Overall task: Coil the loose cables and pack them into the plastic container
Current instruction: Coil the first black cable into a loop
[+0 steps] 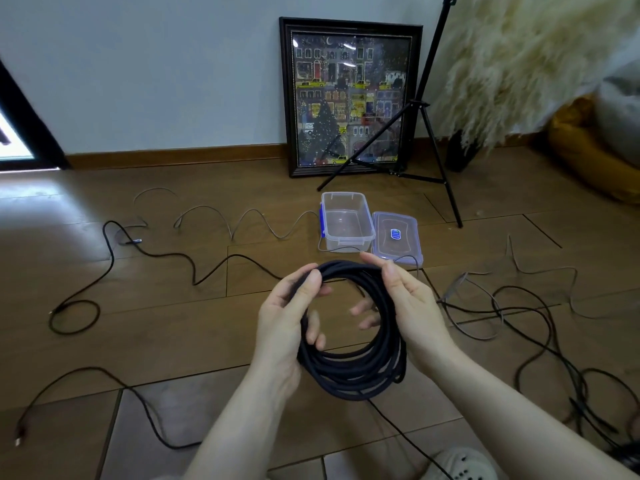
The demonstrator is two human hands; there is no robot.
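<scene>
Both hands hold one coil of thick black cable [349, 368] above the wooden floor [173, 323]. On the coil's left side the left hand [291, 313] has its fingers curled through the ring and its thumb pressed on the top strands. On the right side the right hand [408, 306] has its thumb on top and its fingertips showing inside the ring.

One framed picture [349, 95] leans on the wall at the floor's far edge, with one black tripod [426, 126] standing partly in front of it and a plume of pale feathery grass [519, 64] to its right.

Several loose cables lie on the floor: a black one [110, 258] snaking off to the left, a thinner black one [86, 370] at the near left, a wavy grey one [242, 220] running toward the container, and a tangle of black and grey cables [526, 313] on the right; how many are in the tangle I cannot tell.

One clear plastic container [346, 220] sits open just beyond the coil. Its one lid [396, 237] lies flat beside it on the right.
</scene>
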